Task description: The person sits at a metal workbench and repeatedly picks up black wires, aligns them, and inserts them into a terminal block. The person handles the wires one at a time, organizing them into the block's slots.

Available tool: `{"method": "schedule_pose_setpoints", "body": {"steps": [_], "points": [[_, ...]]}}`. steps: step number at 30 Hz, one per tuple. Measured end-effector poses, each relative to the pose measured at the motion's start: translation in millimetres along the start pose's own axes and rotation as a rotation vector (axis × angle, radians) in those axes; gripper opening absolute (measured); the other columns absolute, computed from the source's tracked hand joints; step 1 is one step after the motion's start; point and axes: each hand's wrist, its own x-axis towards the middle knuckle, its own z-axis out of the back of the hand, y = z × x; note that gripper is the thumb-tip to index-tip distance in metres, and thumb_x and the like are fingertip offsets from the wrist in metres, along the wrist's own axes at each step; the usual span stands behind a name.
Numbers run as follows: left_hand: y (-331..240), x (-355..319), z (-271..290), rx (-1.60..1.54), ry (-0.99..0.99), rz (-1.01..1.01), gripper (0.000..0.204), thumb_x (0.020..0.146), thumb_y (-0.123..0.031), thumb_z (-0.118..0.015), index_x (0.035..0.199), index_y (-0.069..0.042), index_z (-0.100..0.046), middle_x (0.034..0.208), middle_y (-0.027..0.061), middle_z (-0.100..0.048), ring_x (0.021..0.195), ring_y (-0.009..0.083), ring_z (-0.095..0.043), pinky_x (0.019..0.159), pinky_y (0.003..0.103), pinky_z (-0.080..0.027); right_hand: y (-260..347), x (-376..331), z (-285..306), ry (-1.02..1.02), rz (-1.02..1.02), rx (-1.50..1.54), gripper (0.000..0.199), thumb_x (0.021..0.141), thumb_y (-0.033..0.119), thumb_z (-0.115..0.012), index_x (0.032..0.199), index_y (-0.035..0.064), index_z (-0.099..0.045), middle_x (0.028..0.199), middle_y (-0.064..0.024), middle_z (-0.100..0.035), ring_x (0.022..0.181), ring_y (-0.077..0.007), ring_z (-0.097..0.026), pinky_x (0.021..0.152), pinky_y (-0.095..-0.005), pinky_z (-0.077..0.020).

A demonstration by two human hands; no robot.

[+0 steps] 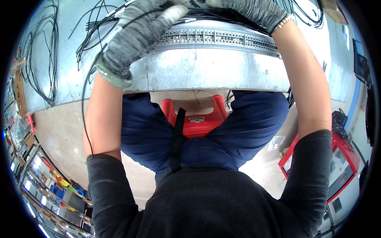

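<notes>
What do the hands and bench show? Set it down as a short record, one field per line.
Left hand: grey glove, over the black wires; grip unclear
Right hand: grey glove, at the same wires; grip unclear
Wrists: green bangle on the left, beaded bracelet on the right
Terminal strip: long, grey, between the wires and the near edge
Bench: silvery, metallic-looking
Far left: looped dark wires on the bench
Below: red plastic object between the knees

terminal strip point(214, 36): on table point(206, 71) | cable bundle point(214, 15): behind strip | cable coil point(54, 59): on table, far left
</notes>
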Motion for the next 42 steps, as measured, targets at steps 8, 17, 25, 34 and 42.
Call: {"method": "schedule_pose_setpoints", "body": {"steps": [8, 17, 25, 34, 42], "points": [[6.8, -11.2, 8.3, 0.304, 0.0, 0.088, 0.022, 0.087, -0.014, -0.065, 0.108, -0.008, -0.067, 0.103, 0.0041, -0.069, 0.097, 0.0135, -0.063, 0.089, 0.028, -0.05, 21.2, 16.9, -8.6, 0.1, -0.053, -0.113, 0.035, 0.081, 0.026, -0.071, 0.106, 0.0018, -0.067, 0.09, -0.0092, -0.069, 0.086, -0.0161, -0.061, 0.079, -0.0306, -0.0471], [-9.7, -14.0, 1.3, 0.357, -0.071, 0.125, 0.014, 0.088, -0.009, -0.061, 0.1, -0.003, -0.064, 0.095, 0.0074, -0.066, 0.09, 0.0157, -0.06, 0.083, 0.03, -0.049, 19.3, 22.1, -10.6, 0.123, -0.07, 0.017, 0.028, 0.086, 0.028, -0.065, 0.099, 0.0029, -0.067, 0.082, -0.0027, -0.064, 0.078, -0.0106, -0.055, 0.073, -0.0259, -0.0448], [7.8, 2.9, 1.5, 0.101, -0.182, 0.321, 0.013, 0.087, -0.012, -0.064, 0.095, -0.002, -0.067, 0.085, 0.0055, -0.066, 0.079, 0.0136, -0.059, 0.075, 0.028, -0.049, 3.4, 20.5, -9.8, 0.137, -0.081, 0.424, 0.023, 0.087, 0.024, -0.064, 0.097, 0.0032, -0.067, 0.082, -0.0014, -0.061, 0.077, -0.0095, -0.052, 0.073, -0.0231, -0.043], [23.4, 27.9, 14.1, 0.473, -0.137, 0.739, 0.037, 0.089, -0.046, -0.06, 0.094, -0.012, -0.073, 0.07, 0.0012, -0.066, 0.062, 0.0051, -0.055, 0.057, 0.022, -0.049, 2.7, 21.5, -5.5, 0.235, -0.055, 0.519, 0.025, 0.088, 0.02, -0.063, 0.106, 0.0026, -0.065, 0.096, -0.0025, -0.064, 0.088, -0.0104, -0.055, 0.081, -0.0229, -0.0437], [6.8, 12.0, 5.1, 0.319, -0.095, 0.495, 0.028, 0.09, -0.033, -0.061, 0.104, -0.01, -0.07, 0.088, 0.0023, -0.069, 0.076, 0.0089, -0.059, 0.072, 0.027, -0.05, -23.4, 24.0, -22.4, -0.175, -0.06, 0.492, 0.036, 0.094, 0.031, -0.052, 0.113, 0.0023, -0.064, 0.096, -0.0075, -0.066, 0.086, -0.0127, -0.06, 0.081, -0.0243, -0.0496]]}}
